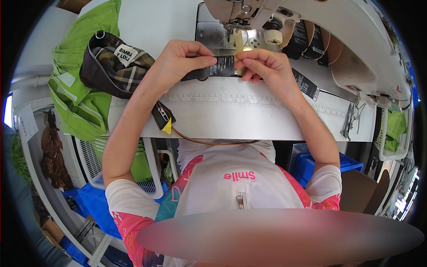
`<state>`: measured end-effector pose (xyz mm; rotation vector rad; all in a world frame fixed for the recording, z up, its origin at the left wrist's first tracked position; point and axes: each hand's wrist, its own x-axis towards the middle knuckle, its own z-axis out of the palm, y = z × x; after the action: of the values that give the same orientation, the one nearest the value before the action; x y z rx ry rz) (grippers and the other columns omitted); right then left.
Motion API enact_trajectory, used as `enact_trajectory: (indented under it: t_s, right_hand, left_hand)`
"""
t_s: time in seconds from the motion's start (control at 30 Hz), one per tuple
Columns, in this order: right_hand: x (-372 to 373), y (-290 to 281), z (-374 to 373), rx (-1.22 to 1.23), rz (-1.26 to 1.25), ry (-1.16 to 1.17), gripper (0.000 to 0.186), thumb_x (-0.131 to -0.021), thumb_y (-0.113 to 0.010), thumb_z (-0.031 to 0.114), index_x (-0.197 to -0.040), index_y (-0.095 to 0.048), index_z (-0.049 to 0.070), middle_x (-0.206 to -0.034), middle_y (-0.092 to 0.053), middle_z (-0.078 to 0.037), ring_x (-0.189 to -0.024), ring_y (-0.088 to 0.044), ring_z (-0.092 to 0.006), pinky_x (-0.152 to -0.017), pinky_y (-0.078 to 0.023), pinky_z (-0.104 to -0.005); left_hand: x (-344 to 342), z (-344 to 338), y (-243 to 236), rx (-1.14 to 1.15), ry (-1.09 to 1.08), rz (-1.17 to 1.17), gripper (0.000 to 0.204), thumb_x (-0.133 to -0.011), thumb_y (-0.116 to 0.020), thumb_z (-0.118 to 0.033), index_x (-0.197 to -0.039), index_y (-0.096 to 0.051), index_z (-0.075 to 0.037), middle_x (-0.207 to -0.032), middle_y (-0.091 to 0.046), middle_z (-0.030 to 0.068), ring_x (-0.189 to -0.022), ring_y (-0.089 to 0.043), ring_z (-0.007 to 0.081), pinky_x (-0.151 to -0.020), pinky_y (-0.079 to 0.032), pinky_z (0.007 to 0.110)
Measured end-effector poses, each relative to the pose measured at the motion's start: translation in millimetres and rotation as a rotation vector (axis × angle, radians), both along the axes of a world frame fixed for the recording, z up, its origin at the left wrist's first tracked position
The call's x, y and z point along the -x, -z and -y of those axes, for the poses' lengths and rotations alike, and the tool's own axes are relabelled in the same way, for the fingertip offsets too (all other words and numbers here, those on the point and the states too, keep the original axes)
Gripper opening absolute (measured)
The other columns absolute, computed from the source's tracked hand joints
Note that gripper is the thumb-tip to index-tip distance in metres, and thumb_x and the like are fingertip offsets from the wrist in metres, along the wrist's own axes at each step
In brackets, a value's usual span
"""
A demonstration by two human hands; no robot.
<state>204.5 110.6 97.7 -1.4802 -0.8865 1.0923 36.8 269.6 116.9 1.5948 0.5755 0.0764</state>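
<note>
A black fabric label (pixel 222 66) with fine pale print lies stretched between my two hands, just in front of the sewing machine's needle area (pixel 229 33). My left hand (pixel 178 62) pinches its left part between thumb and fingers. At the label's right end, my right hand (pixel 271 71) has its thumb and forefinger pressed together on the edge. Left of my left hand rests a pouch (pixel 138 62) with dark sides, a zip and a plaid cloth showing. Below my left wrist, a dark zipped piece (pixel 163 116) with a yellow tip hangs near the table edge.
Another black label (pixel 304 83) lies right of my right hand, and stacked black labels (pixel 297 41) stand behind it. Thread snips (pixel 348 120) sit at the table's right. Green cloth (pixel 66 84) drapes over the left side. A ruler strip (pixel 213 99) crosses the white tabletop (pixel 231 124).
</note>
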Motion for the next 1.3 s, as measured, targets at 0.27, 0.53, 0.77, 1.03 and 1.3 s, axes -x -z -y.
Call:
enact_trajectory:
  t_s: [0.27, 0.53, 0.77, 1.03, 1.3]
  right_hand:
    - [2, 1, -1, -0.009, -0.004, -0.022, 0.020, -0.090, -0.054, 0.012, -0.104, -0.063, 0.001, -0.087, -0.067, -0.006, -0.065, -0.060, -0.0064, -0.055, -0.045, -0.0175]
    - [7, 1, -4, -0.004, 0.035, -0.019, 0.020, -0.088, -0.058, 0.014, -0.100, -0.064, -0.001, -0.078, -0.065, -0.003, -0.061, -0.060, -0.0068, -0.052, -0.042, -0.0172]
    - [11, -5, -7, 0.080, 0.145, 0.003, 0.018, -0.085, -0.062, 0.014, -0.095, -0.064, -0.001, -0.072, -0.063, -0.002, -0.058, -0.059, -0.0057, -0.050, -0.041, -0.0176]
    - [8, -5, -5, 0.076, 0.138, 0.021, 0.016, -0.086, -0.061, 0.013, -0.093, -0.065, -0.001, -0.072, -0.064, -0.002, -0.058, -0.059, -0.0053, -0.050, -0.042, -0.0172]
    - [3, 4, -4, -0.018, 0.071, 0.035, 0.016, -0.086, -0.060, 0.013, -0.089, -0.063, -0.002, -0.071, -0.063, -0.003, -0.060, -0.061, -0.0075, -0.049, -0.045, -0.0193]
  left_hand:
    - [-1, 2, -2, -0.063, -0.011, -0.005, 0.017, -0.079, -0.068, -0.015, -0.087, -0.067, 0.000, -0.075, -0.061, -0.0018, -0.070, -0.052, 0.0042, -0.066, -0.041, 0.019]
    - [-4, 4, -2, -0.111, 0.003, -0.018, 0.017, -0.080, -0.067, -0.015, -0.087, -0.066, 0.001, -0.075, -0.062, 0.0004, -0.068, -0.053, 0.0047, -0.063, -0.042, 0.019]
    - [-4, 4, 2, 0.021, -0.092, 0.028, 0.033, -0.087, -0.061, -0.031, -0.087, -0.065, 0.002, -0.072, -0.063, 0.0016, -0.066, -0.055, 0.0051, -0.061, -0.042, 0.019]
    - [1, 3, -1, 0.019, -0.035, -0.019, 0.034, -0.087, -0.061, -0.030, -0.088, -0.066, 0.004, -0.070, -0.064, 0.0044, -0.061, -0.058, 0.0087, -0.060, -0.044, 0.021]
    - [-1, 4, -2, -0.148, -0.060, -0.052, 0.024, -0.079, -0.067, -0.014, -0.093, -0.067, 0.006, -0.079, -0.065, 0.0034, -0.074, -0.055, 0.0088, -0.069, -0.043, 0.022]
